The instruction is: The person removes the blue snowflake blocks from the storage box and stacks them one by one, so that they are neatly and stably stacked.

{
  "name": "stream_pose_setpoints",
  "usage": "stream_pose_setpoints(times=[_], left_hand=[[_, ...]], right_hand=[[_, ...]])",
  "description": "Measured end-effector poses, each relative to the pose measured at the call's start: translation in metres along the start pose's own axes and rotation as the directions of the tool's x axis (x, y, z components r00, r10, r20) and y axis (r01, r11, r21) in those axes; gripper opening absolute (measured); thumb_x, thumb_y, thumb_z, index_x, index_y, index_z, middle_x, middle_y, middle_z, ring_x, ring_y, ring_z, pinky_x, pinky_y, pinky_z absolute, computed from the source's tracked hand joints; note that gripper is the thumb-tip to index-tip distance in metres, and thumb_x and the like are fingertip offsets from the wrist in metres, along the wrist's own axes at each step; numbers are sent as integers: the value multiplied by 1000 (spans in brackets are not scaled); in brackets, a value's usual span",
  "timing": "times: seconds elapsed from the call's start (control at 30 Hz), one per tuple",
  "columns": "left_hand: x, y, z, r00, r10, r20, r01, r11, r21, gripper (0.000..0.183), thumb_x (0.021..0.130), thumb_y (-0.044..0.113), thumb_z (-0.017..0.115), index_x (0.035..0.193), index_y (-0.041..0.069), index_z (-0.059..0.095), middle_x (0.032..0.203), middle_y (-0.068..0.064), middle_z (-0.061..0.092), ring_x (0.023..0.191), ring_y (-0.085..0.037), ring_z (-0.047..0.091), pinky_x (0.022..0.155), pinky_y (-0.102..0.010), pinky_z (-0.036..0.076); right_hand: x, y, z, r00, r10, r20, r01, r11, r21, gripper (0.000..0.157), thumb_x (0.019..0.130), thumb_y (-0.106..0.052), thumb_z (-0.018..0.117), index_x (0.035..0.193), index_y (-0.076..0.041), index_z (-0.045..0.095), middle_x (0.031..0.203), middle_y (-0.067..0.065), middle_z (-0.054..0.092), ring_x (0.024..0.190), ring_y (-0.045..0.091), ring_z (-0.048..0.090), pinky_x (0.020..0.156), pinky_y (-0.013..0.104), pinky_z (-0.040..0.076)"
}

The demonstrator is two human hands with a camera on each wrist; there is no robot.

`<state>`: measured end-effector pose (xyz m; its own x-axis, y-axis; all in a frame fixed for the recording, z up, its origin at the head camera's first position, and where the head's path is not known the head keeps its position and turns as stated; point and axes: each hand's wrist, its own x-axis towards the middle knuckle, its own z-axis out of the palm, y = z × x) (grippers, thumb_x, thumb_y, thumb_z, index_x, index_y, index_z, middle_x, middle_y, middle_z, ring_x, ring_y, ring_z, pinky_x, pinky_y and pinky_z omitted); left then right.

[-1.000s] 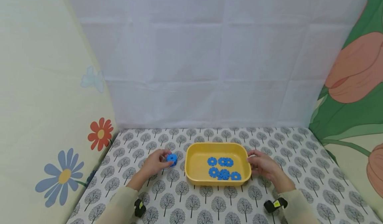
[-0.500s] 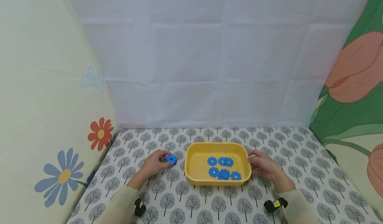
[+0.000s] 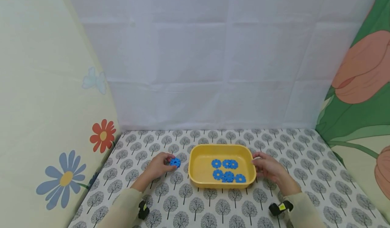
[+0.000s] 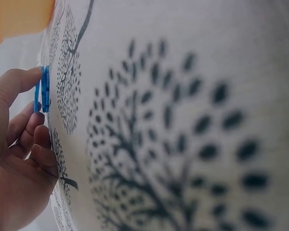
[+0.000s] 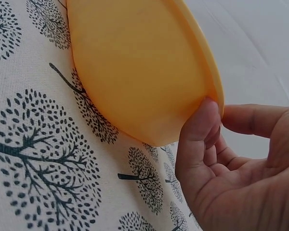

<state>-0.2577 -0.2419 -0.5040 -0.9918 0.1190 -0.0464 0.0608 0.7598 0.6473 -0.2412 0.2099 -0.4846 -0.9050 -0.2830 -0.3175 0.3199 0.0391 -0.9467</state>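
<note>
Left of the yellow tray (image 3: 201,165), my left hand (image 3: 156,167) pinches a blue flower-shaped plastic disc (image 3: 175,162) between thumb and fingers. The left wrist view shows this disc (image 4: 38,91) at a slight angle against other blue discs (image 4: 46,91), which are stacked flat on the cloth. My right hand (image 3: 268,167) grips the tray's right end, its thumb and fingers on either side of the rim (image 5: 216,72). Several matching blue discs (image 3: 216,163) lie inside the tray, toward its right half, some overlapping.
A cloth printed with trees (image 3: 170,204) covers the table. Behind it hangs a white sheet (image 3: 195,69). Walls with painted flowers flank the table on the left (image 3: 65,179) and right (image 3: 362,65).
The disc at my left hand has come down slightly and lies flatter over the others. My right hand and the tray have stayed put.
</note>
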Motion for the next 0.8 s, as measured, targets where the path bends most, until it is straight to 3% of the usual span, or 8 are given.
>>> stream_pose_setpoints(times=[0.47, 0.63, 0.8], left_hand=[[3, 1, 1, 1000, -25, 10, 25, 999, 20, 46, 80, 22, 85, 119, 6, 69, 103, -4, 61, 91, -19, 56, 85, -41, 51], [2, 11, -3, 1000, -11, -8, 11, 1000, -2, 45, 84, 21, 82, 124, 5, 67, 104, -6, 59, 85, -19, 54, 71, -35, 50], [1, 32, -11, 998, 60, -23, -60, 998, -10, 43, 90, 22, 77, 128, 6, 65, 110, -12, 59, 81, -19, 51, 63, -32, 46]], right_hand=[[1, 0, 1, 1000, 10, -10, -10, 1000, 11, 23, 100, -10, 56, 120, -1, 49, 84, 8, 64, 71, 17, 65, 66, 33, 60], [2, 1, 1, 999, 16, -27, -16, 1000, 4, 24, 100, -10, 57, 121, 0, 49, 84, 8, 64, 71, 17, 65, 66, 34, 59], [3, 1, 2, 999, 16, -49, -16, 1000, -7, 24, 100, -10, 57, 121, 0, 50, 83, 8, 64, 70, 18, 64, 65, 33, 59]])
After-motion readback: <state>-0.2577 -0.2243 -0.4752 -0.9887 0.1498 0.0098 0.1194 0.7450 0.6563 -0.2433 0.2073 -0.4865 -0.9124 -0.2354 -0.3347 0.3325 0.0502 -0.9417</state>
